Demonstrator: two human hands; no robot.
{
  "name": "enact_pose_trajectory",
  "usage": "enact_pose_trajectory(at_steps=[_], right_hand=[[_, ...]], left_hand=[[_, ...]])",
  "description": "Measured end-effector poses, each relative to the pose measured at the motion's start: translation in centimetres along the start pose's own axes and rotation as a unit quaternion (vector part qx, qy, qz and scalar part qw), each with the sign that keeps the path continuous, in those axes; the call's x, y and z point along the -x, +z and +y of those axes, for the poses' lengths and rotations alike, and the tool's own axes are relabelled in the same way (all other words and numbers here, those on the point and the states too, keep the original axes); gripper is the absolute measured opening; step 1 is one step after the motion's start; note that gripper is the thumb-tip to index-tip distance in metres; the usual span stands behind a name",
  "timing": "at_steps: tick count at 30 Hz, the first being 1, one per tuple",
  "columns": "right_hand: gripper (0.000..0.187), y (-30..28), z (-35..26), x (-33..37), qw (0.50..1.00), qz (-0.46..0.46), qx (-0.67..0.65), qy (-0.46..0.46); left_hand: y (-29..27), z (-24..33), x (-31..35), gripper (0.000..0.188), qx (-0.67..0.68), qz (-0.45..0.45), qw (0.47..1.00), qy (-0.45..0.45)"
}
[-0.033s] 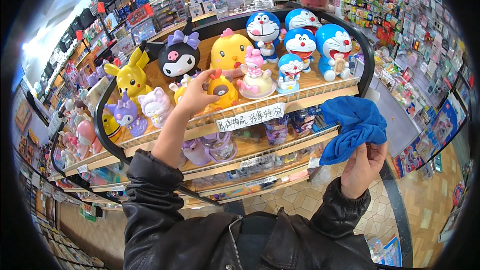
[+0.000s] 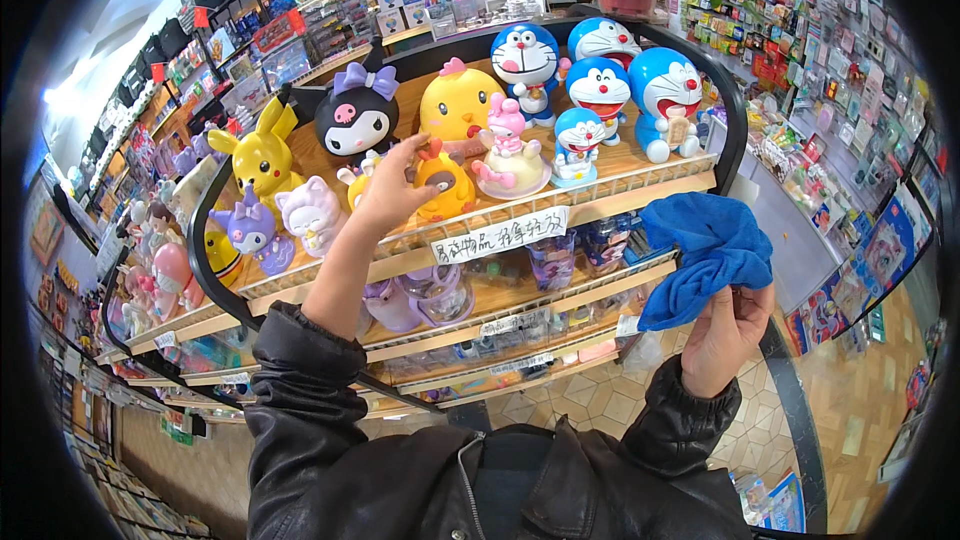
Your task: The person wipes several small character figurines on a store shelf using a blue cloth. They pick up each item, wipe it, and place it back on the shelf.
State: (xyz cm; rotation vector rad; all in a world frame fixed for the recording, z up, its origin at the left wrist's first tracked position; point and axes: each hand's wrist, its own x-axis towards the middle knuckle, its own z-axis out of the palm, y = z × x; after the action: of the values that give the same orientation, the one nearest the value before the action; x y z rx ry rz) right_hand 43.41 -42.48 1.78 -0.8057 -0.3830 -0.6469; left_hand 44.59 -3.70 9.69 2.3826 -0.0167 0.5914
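Observation:
My left hand (image 2: 392, 190) reaches over the top shelf with thumb and fingers apart. It is beside a small yellow chick-like figurine (image 2: 447, 189) with a brown face and orange-red comb; I cannot tell whether the fingertips touch it. In my right hand (image 2: 727, 333), off the shelf's right end, a crumpled blue cloth (image 2: 708, 250) is pinched between thumb and fingers. Close around the yellow figurine stand a larger yellow chick figure (image 2: 455, 105), a pink-and-cream figurine (image 2: 508, 165) and a black-and-white figure with a purple bow (image 2: 357, 120). My left hand partly hides a small cream-and-yellow figurine (image 2: 358, 176).
Several blue-and-white cat figures (image 2: 600, 90) fill the shelf's right end. At its left are a yellow long-eared figure (image 2: 262, 152), a purple figurine (image 2: 255, 230) and a pale pink cat (image 2: 310, 213). A wire lip, handwritten sign (image 2: 500, 235) and black rail (image 2: 738, 110) edge the shelf.

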Motion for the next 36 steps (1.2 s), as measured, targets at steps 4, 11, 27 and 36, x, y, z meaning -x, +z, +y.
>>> enact_pose_trajectory(at_steps=[4, 11, 27, 36], right_hand=[[0.027, -0.3, 0.1, 0.2, 1.0, -0.014, -0.006, 0.01], [0.035, -1.5, 0.3, 1.0, 0.999, -0.019, 0.0, 0.044], [0.045, 4.1, 2.5, -0.3, 0.962, -0.206, 0.097, 0.154], [0.043, 19.3, 14.3, -7.5, 0.653, -0.593, 0.462, -0.098]], left_hand=[[1.2, 2.6, -2.3, 0.054, -0.058, 0.083, 0.986, 0.133], [6.8, 5.0, -6.8, 0.072, -0.047, 0.1, 0.988, 0.104], [-1.4, 10.7, -1.6, 0.04, 0.212, 0.272, 0.927, 0.146], [-0.9, 7.0, 12.3, 0.044, 0.315, 0.327, 0.891, 0.009]])
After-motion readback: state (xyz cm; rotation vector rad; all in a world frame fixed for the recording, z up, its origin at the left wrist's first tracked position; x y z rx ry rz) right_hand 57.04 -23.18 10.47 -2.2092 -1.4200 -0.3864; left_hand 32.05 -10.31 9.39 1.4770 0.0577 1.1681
